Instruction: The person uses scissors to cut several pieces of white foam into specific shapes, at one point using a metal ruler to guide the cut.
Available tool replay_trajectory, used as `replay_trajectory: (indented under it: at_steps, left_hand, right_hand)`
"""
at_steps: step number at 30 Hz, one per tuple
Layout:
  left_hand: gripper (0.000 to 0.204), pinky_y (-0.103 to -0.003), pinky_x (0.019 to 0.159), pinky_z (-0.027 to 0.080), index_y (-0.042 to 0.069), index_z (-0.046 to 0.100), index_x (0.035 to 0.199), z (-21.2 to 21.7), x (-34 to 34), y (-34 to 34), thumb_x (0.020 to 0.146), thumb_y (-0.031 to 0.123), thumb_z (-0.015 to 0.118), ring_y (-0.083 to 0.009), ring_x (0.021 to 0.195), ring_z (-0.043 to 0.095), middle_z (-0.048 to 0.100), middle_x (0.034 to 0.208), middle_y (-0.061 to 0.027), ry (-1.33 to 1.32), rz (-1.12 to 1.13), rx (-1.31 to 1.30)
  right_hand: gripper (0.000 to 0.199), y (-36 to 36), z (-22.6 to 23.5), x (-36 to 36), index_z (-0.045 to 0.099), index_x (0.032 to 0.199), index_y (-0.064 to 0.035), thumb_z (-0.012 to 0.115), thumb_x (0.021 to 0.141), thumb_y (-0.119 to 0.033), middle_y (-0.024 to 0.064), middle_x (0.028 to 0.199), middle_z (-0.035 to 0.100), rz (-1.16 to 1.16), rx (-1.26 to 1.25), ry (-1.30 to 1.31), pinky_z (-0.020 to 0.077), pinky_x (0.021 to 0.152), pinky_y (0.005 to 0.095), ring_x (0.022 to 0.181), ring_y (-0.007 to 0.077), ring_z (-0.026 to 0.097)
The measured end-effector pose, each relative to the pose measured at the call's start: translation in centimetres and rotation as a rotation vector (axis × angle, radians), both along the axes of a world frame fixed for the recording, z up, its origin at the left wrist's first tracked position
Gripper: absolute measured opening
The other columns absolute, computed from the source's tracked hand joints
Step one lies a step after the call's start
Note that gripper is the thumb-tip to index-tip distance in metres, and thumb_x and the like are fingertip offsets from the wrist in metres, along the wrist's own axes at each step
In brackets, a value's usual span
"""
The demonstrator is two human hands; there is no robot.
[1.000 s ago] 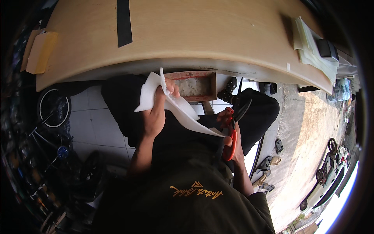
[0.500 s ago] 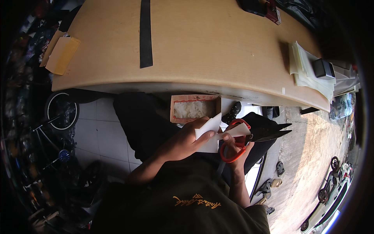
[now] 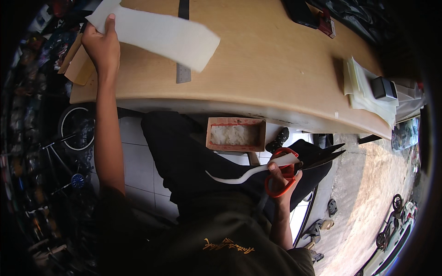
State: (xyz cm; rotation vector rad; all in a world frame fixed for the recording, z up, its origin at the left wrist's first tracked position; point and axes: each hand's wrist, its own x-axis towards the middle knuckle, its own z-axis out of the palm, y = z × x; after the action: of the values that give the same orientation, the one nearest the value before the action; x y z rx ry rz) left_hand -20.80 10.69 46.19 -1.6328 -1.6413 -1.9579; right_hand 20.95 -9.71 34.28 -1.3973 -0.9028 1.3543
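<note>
My left hand point(image 3: 102, 50) is raised over the table's far left, its thumb pressed on a wide white sheet point(image 3: 168, 39) that stretches out to the right. Low over my lap, my right hand point(image 3: 279, 185) grips scissors point(image 3: 289, 188) with red handles and dark blades pointing right, the blades apart. Under the right thumb is also a narrow white strip point(image 3: 235, 180), whose loose end curls left above my dark trousers. Part of the sheet's left end runs near the picture's upper edge.
A steel ruler point(image 3: 183, 74) lies on the wooden table point(image 3: 262, 60), partly under the sheet. Cardboard point(image 3: 79, 69) is at the left edge. At right are pale sheets point(image 3: 355, 87) with a dark block point(image 3: 384, 89) on top. Below the table sits a box point(image 3: 237, 148) of white scraps.
My left hand has swung up and left from my lap to above the table, carrying the wide sheet. The narrow strip now hangs apart from it in my right hand, which stays low.
</note>
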Motion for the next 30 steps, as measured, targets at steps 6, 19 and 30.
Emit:
replay_trajectory:
  at_steps: [6, 19, 30]
  left_hand:
    - [0.029, -0.036, 0.087, 0.047, 0.003, 0.067, 0.105, -3.0, 0.9, -0.7, 0.081, -0.007, 0.055, -0.0246, 0.106, 0.058, 0.058, 0.112, -0.0090, 0.621, -0.172, -0.391]
    - [0.056, -0.043, 0.099, 0.039, 0.004, 0.053, 0.123, -3.6, 6.6, -6.0, 0.081, 0.038, 0.070, -0.0327, 0.114, 0.051, 0.053, 0.126, -0.0124, 0.734, -0.288, -0.550]
    - [0.053, -0.049, 0.104, 0.033, 0.010, 0.062, 0.117, -4.2, 6.2, -10.6, 0.070, 0.030, 0.078, -0.0276, 0.114, 0.052, 0.056, 0.119, -0.0072, 0.915, -0.294, -0.450]
  right_hand:
    - [0.042, -0.4, 0.3, -0.1, 0.056, 0.109, 0.0015, 0.078, 0.075, -0.011, 0.0057, 0.091, 0.064, -0.009, -0.032, 0.034, 0.0462, 0.077, 0.0278, 0.083, 0.0134, 0.060]
    - [0.025, 4.8, 5.6, -4.7, 0.054, 0.106, 0.0061, 0.060, 0.088, -0.009, 0.0123, 0.087, 0.063, 0.263, 0.088, 0.337, 0.0503, 0.069, 0.0313, 0.069, 0.0192, 0.061]
    - [0.023, 9.5, 8.0, -11.0, 0.059, 0.083, 0.0063, 0.073, 0.080, -0.011, 0.0029, 0.061, 0.055, 0.463, 0.371, -0.183, 0.0391, 0.053, 0.0248, 0.058, 0.0054, 0.045]
